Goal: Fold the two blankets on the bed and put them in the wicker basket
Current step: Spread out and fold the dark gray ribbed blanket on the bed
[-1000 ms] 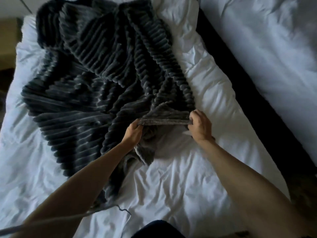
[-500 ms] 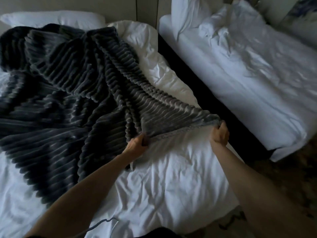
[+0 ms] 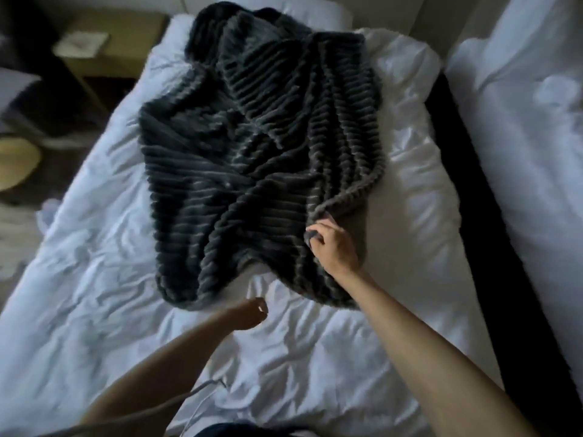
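Note:
A dark grey ribbed blanket [image 3: 252, 159] lies crumpled across the middle of the white bed [image 3: 94, 310]. My right hand [image 3: 331, 247] pinches the blanket's right edge near its lower corner. Just below the blanket's near edge hovers my left hand [image 3: 247, 315], fingers curled with nothing in them, apart from the fabric. I see only one blanket. No wicker basket shows clearly.
A second white bed [image 3: 530, 152] stands to the right across a dark gap [image 3: 473, 184]. A wooden nightstand [image 3: 104, 45] sits at the back left, with a round tan object [image 3: 15, 162] on the floor to the left. A thin grey cord [image 3: 195, 392] trails near my left arm.
My left hand has let go of the blanket's edge and drawn back toward me. My right hand has moved left along the fabric, which now lies slack on the bed. The view swung left.

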### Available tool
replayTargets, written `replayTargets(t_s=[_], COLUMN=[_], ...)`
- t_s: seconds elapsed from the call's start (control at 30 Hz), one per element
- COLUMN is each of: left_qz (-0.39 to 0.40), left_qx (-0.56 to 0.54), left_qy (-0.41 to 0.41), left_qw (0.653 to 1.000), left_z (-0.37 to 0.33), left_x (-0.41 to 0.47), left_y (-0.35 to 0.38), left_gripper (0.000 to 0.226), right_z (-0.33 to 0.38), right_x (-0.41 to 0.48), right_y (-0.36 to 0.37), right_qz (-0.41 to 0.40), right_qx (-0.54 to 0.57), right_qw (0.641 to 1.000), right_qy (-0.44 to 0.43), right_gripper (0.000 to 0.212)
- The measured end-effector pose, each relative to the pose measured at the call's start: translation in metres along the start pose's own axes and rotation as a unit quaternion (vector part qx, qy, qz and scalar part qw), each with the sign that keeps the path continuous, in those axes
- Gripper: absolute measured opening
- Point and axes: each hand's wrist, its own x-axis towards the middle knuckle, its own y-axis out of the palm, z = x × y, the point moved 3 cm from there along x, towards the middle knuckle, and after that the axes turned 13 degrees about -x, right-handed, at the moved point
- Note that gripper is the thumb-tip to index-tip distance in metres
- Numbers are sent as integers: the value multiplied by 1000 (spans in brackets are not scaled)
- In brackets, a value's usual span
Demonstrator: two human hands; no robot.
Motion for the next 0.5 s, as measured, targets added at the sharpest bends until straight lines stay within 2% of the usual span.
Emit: replayTargets(t_s=[0.1,0.23,0.37,0.5], left_qz=[-92,-179,-279,-344], left_qx=[-37,-99,-260,-335], left_qy=[-56,-144,-198,-177], left_qw=[993,968,903,859], left_z=[69,142,202,234], left_x=[-37,-67,-59,-32], left_y=[-23,-43,-70,-107], left_gripper=[29,16,33,37], right_z=[46,92,112,117], right_x=[1,-5,-11,-15], right_y=[56,117,155,167], right_qz=[76,165,226,264], right_qx=[-21,-42,-140,-188], right_qw=[995,980,954,935], right_qy=[-62,-101,-141,-145], right_gripper=[14,10,16,15])
